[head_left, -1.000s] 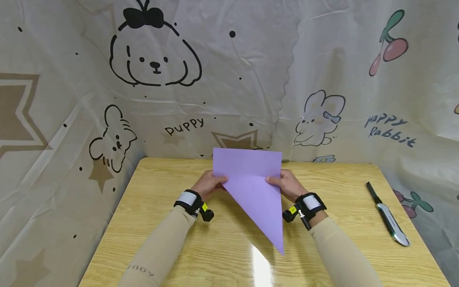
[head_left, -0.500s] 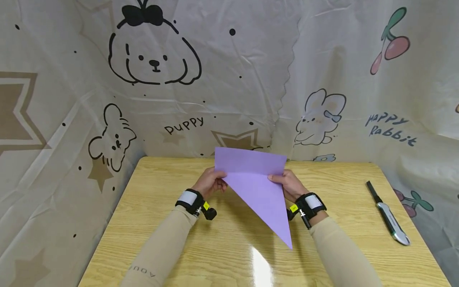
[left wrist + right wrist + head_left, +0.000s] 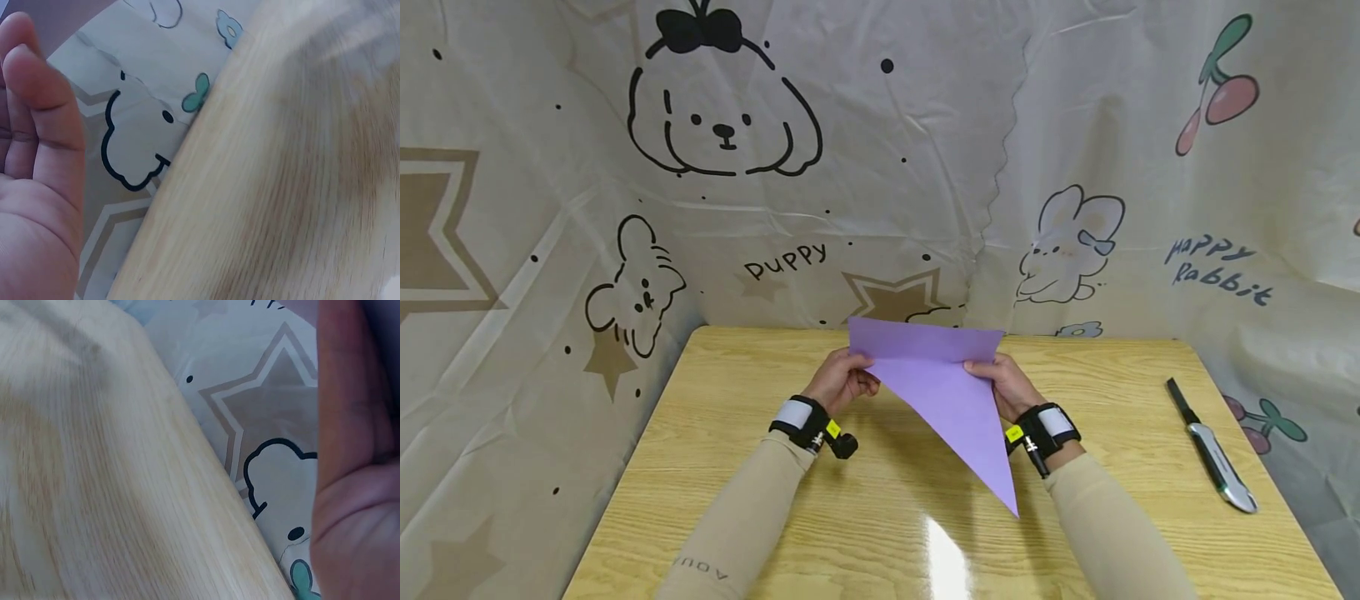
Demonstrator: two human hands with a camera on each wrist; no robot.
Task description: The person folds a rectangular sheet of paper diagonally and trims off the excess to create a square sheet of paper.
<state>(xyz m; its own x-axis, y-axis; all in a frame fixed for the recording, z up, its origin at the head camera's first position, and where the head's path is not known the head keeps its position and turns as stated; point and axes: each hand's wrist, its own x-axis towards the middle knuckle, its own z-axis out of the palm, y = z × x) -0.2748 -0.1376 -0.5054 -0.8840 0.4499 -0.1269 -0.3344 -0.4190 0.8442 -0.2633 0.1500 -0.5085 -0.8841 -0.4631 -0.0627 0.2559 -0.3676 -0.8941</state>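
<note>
A sheet of purple paper (image 3: 936, 387), folded so that its lower part tapers to a point at the right, hangs over the table between both hands. My left hand (image 3: 841, 382) pinches its left edge, thumb on the near face. On the opposite edge my right hand (image 3: 1009, 385) pinches it the same way, the other fingers hidden behind the paper. A crease runs across between the two thumbs, and the top strip tilts away from the lower part. In the left wrist view the left hand's curled fingers (image 3: 53, 119) show; a purple corner of the paper (image 3: 75, 22) lies above them.
A utility knife (image 3: 1213, 454) with a grey and black handle lies at the right of the wooden table (image 3: 715, 492), blade toward the back. Behind the table hangs a printed cloth (image 3: 925, 200) with cartoon animals. Each wrist wears a strapped camera.
The paper's top edge has tipped lower and its pointed lower end has swung right and slightly up. Both hands keep their hold and have shifted only a little.
</note>
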